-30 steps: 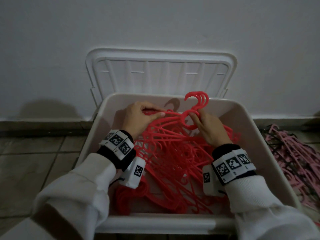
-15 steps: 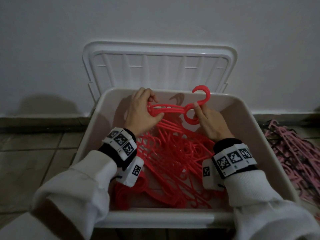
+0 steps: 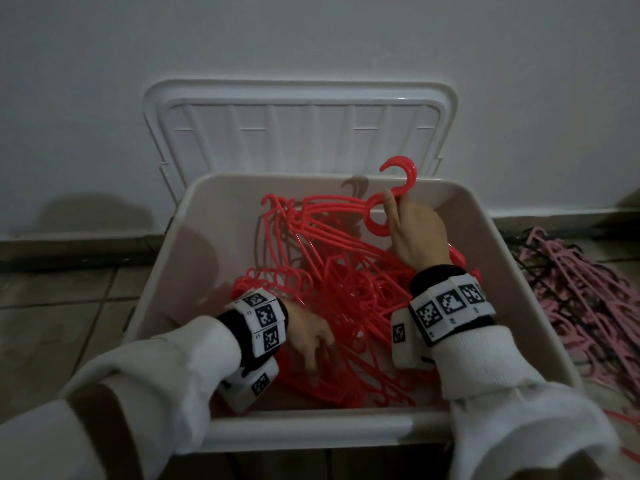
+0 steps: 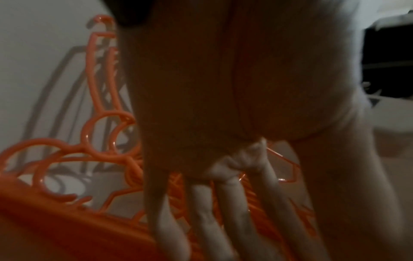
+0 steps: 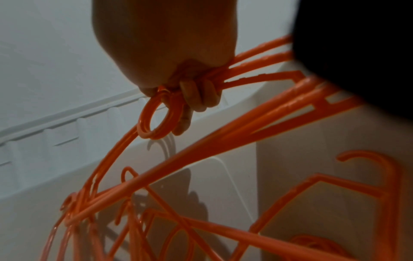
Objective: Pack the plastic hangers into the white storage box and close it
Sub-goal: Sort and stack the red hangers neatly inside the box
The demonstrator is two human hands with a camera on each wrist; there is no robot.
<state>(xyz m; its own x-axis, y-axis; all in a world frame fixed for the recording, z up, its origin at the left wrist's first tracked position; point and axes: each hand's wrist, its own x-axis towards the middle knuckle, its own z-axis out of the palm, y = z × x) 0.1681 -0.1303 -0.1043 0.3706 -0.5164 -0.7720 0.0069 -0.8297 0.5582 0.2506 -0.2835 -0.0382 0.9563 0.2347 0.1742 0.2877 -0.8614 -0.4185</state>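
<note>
1. Your right hand (image 3: 415, 233) is up near the back wall of the white storage box (image 3: 166, 271). Its fingers (image 5: 196, 95) are curled tight around a bunch of red hangers (image 3: 332, 209), right below the hooks (image 3: 398, 178). The hooks poke up above the back rim of the box.
2. That bunch is lifted. Its far ends reach to the left and dip down to the pile.
3. Your left hand (image 3: 308, 337) is low in the front of the box. Its fingers (image 4: 232, 211) are straight and spread, and they point down at the pile of red hangers (image 3: 349, 306). The hand is not holding anything. The fingertips look like they touch the pile, but the picture is too blurry to be sure.
4. The pile of red hangers lies in a messy heap on the bottom of the box. It fills the middle and the right side.
5. The lid (image 3: 298, 126) is open. It stands up behind the box and leans on the white wall (image 3: 311, 36).
6. The box sits on the tiled floor (image 3: 62, 306).
7. More hangers, pink and black (image 3: 581, 292), lie in a heap on the floor to the right of the box. They are outside it.
8. You wear white sleeves (image 3: 156, 368) and wrist bands with black and white squares (image 3: 446, 306).
</note>
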